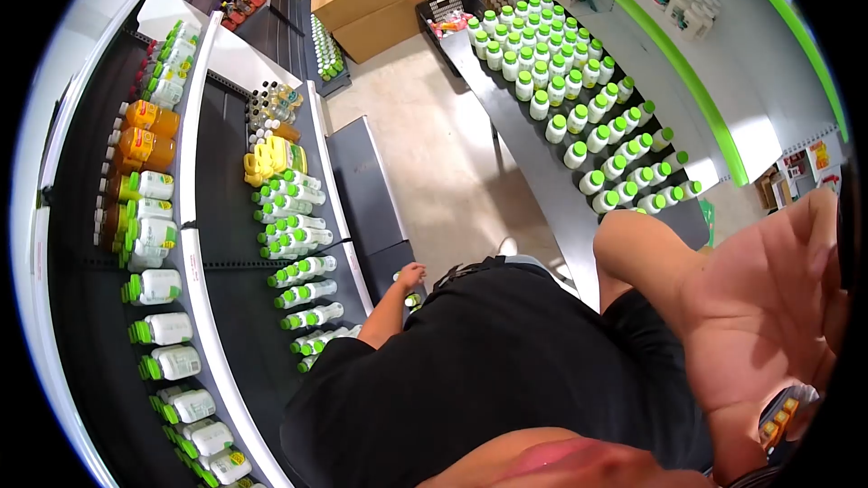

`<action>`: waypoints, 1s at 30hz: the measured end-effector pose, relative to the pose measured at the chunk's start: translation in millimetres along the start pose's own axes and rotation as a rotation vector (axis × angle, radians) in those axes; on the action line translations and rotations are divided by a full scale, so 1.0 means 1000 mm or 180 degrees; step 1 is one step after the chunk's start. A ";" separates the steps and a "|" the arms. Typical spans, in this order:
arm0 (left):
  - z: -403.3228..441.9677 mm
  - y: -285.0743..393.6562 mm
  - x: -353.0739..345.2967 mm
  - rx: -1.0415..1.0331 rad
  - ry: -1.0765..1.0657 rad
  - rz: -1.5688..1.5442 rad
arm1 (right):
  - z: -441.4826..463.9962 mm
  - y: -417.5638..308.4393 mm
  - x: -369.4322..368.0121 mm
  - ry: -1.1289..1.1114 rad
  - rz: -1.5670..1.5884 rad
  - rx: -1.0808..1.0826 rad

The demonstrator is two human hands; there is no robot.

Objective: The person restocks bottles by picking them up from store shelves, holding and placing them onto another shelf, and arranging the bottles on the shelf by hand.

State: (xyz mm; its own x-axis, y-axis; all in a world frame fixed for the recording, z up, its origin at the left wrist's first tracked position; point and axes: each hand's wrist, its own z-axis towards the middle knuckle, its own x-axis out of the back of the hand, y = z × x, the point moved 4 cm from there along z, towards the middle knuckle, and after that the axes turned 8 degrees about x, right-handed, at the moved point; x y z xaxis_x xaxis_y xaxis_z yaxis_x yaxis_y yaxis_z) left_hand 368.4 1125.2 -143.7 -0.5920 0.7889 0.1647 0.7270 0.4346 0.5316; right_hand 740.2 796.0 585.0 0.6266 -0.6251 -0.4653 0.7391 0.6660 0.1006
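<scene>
My left hand [411, 276] hangs low on the left beside the shelf unit, fingers loosely bent and apart, with nothing seen in it. Just below it, a white bottle with a green cap [413, 300] shows partly behind my body. My right hand [764, 307] is raised very close to the camera. Its palm is flat and bare, and its fingertips are cut off by the edge of view. Nearest my right forearm stand white bottles with green caps [604, 201] in rows on a grey shelf [506, 126].
Left shelves carry more green-capped white bottles [303, 292], yellow jugs [262, 163] and orange bottles [145, 146]. Cardboard boxes [375, 4] and a black crate [443, 7] stand ahead by the aisle floor [434, 154]. A green-edged shelf [665, 63] overhangs the right side.
</scene>
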 end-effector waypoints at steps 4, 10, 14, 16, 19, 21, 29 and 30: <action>0.017 0.008 0.034 0.0383 0.0217 -0.0415 | -0.012 0.044 -0.004 0.0023 0.0005 -0.0040; 0.049 0.026 0.037 0.0369 -0.0024 0.0005 | -0.033 0.100 -0.018 -0.0044 -0.0190 -0.0057; 0.075 0.083 0.049 0.0290 0.0113 0.0778 | -0.051 0.134 -0.043 -0.0118 -0.0529 -0.0012; 0.103 0.114 0.065 0.0291 0.0027 0.0855 | -0.063 0.160 -0.066 -0.0052 -0.0920 0.0093; 0.154 0.171 0.098 0.0354 -0.0065 0.0899 | -0.080 0.197 -0.094 -0.0128 -0.1112 0.0136; 0.179 0.210 0.114 0.0316 -0.0308 0.0908 | -0.087 0.219 -0.111 -0.0180 -0.1046 0.0165; 0.279 0.373 0.175 0.0260 -0.0504 0.0892 | -0.121 0.309 -0.162 -0.0309 -0.1357 0.0269; 0.290 0.386 0.177 0.0194 -0.0562 0.0955 | -0.124 0.318 -0.166 -0.0323 -0.1475 0.0258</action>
State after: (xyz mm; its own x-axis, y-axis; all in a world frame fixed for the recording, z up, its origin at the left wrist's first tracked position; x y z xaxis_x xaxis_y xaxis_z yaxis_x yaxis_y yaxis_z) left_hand 644.7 1558.6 -150.6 -0.2834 0.9461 0.1571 0.8820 0.1928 0.4299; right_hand 840.3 1162.4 585.1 0.2446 -0.8879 -0.3897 0.9606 0.2765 -0.0270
